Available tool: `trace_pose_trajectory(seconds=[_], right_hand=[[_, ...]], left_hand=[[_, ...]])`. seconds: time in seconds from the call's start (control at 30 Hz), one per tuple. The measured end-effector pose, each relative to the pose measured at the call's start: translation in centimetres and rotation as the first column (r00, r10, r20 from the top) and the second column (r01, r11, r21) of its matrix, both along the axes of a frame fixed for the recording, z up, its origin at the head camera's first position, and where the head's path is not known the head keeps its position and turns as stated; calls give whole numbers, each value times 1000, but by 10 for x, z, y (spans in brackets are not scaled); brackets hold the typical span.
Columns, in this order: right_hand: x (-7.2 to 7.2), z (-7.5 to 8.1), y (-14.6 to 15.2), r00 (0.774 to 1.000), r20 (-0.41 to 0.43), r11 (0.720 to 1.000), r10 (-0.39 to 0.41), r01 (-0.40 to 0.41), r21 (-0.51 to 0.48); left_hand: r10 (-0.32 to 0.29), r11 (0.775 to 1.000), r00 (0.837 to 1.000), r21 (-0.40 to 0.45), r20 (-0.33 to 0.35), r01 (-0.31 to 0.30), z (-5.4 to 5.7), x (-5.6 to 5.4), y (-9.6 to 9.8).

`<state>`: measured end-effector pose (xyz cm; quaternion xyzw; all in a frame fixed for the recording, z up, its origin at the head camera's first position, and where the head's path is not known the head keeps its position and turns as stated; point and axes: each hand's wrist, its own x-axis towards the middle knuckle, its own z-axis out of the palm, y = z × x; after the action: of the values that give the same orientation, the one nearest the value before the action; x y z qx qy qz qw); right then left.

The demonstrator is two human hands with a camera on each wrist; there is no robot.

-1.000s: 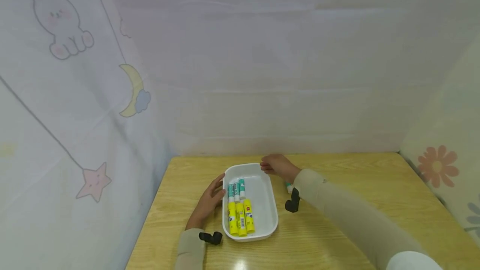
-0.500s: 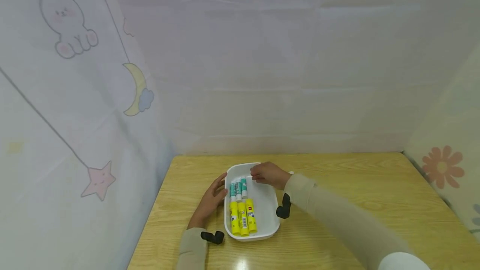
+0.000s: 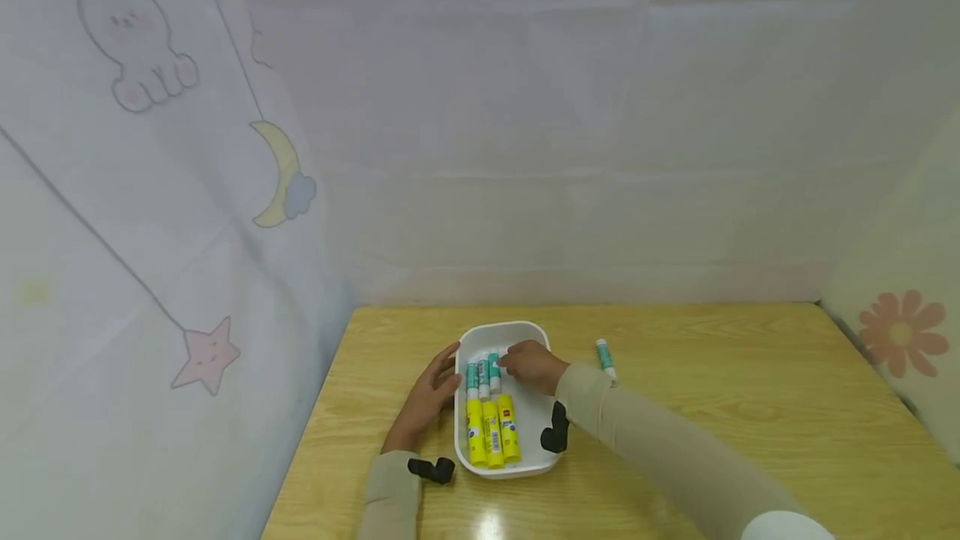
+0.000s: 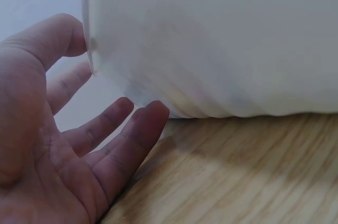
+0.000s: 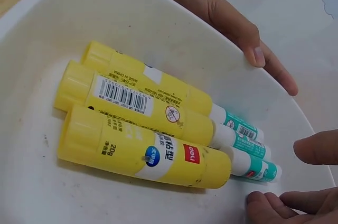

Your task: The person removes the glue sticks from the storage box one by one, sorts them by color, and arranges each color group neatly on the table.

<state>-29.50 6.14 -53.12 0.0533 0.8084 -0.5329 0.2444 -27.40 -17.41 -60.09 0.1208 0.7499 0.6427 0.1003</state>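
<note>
A white tray (image 3: 542, 452) holds several glue sticks. Three yellow glue sticks (image 3: 492, 433) lie side by side at its near left. Beyond them, three smaller green-and-white glue sticks (image 3: 483, 377) form another row. My left hand (image 3: 429, 394) rests against the tray's left outer side, fingers loosely bent and apart, fingertips touching it (image 4: 153, 113). My right hand (image 3: 534, 367) reaches into the tray beside the green row. In the right wrist view, its thumb (image 5: 319, 147) stands apart from the bent fingers; a bit of white shows by the fingertips from above, and whether they pinch something is unclear.
Another green-and-white glue stick (image 3: 604, 357) lies on the wooden table (image 3: 712, 407), right of the tray and just beyond my right sleeve. Printed cloth walls (image 3: 525, 148) enclose the table at the back and both sides.
My right hand has moved from the tray's far right corner inward, down beside the green row. The glue stick on the table shows fully now. The left hand stays against the tray.
</note>
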Motion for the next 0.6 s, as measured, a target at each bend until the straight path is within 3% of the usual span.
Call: trace_pose_trajectory(seconds=[0.13, 0.37, 0.6], right_hand=[[-1, -3, -4, 1000, 3, 1000, -16, 16, 7], [-1, -7, -11, 999, -8, 999, -51, 51, -1], [-3, -9, -15, 998, -22, 998, -62, 63, 21]], left_hand=[[-15, 1000, 1000, 5, 10, 15, 3, -1, 0], [-75, 997, 997, 12, 18, 75, 30, 10, 6], [-53, 999, 998, 9, 33, 53, 33, 12, 8]])
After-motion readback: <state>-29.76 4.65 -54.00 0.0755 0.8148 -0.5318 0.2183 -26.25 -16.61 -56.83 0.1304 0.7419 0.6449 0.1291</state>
